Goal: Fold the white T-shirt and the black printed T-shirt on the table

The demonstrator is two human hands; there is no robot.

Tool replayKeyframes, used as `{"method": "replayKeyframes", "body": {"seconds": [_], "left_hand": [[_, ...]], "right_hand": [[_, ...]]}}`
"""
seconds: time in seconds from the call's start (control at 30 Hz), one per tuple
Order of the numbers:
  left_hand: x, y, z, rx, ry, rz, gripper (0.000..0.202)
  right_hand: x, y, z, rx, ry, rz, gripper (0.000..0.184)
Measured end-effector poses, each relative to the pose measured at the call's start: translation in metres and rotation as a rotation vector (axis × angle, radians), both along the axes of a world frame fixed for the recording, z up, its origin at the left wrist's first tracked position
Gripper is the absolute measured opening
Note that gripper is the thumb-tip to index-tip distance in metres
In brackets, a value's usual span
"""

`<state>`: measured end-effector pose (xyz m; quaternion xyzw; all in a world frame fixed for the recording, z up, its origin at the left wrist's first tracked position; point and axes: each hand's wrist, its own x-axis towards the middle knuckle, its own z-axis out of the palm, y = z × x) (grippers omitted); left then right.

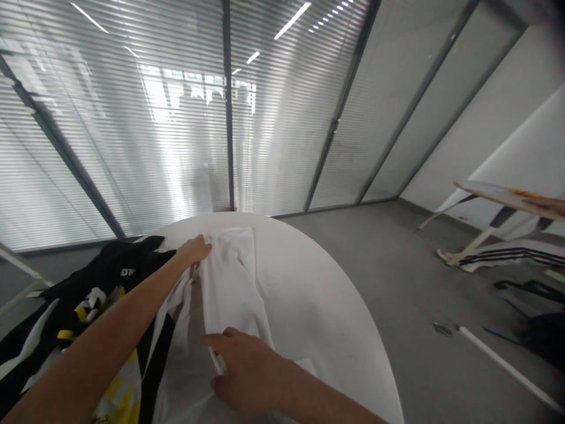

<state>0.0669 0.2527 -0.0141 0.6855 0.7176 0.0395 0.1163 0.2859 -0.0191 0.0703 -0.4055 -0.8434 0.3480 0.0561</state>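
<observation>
A white garment [229,282] lies partly folded on a round white table [318,306]. My left hand [194,249] reaches to the garment's far left corner and pinches the cloth there, fingers closed. My right hand [242,368] rests on the garment's near part, fingers curled around a fold of the white cloth. The garment's lower part is hidden under my right arm.
A heap of black, white and yellow clothes [88,306] lies on the table's left side. Glass walls with blinds stand behind. To the right, on the grey floor, are a tilted board on legs [498,200], striped cloth [507,256] and a white rod [503,365].
</observation>
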Motion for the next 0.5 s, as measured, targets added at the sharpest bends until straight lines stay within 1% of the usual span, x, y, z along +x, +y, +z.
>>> {"method": "replayKeyframes", "body": {"seconds": [0.07,0.17,0.27,0.33,0.43,0.5], "left_hand": [[0.0,-0.009,-0.001,-0.015,0.011,-0.053,0.047],[-0.001,-0.022,0.001,0.012,0.029,-0.113,0.046],[0.002,-0.038,0.005,0.037,0.069,-0.126,0.049],[0.006,-0.052,0.009,0.067,0.104,-0.103,0.051],[0.016,-0.076,0.015,0.156,0.149,-0.063,0.053],[0.024,-0.091,0.019,0.243,0.171,-0.103,0.05]], "right_hand": [[0.0,-0.004,0.002,0.004,-0.012,-0.003,0.058],[-0.004,-0.012,0.008,0.03,-0.054,0.013,0.057],[-0.006,-0.02,0.014,0.049,-0.075,0.021,0.058],[-0.002,-0.024,0.015,0.06,-0.054,-0.001,0.058],[0.013,-0.024,0.011,0.085,-0.004,-0.091,0.055],[0.028,-0.02,0.005,0.1,0.014,-0.192,0.052]]}}
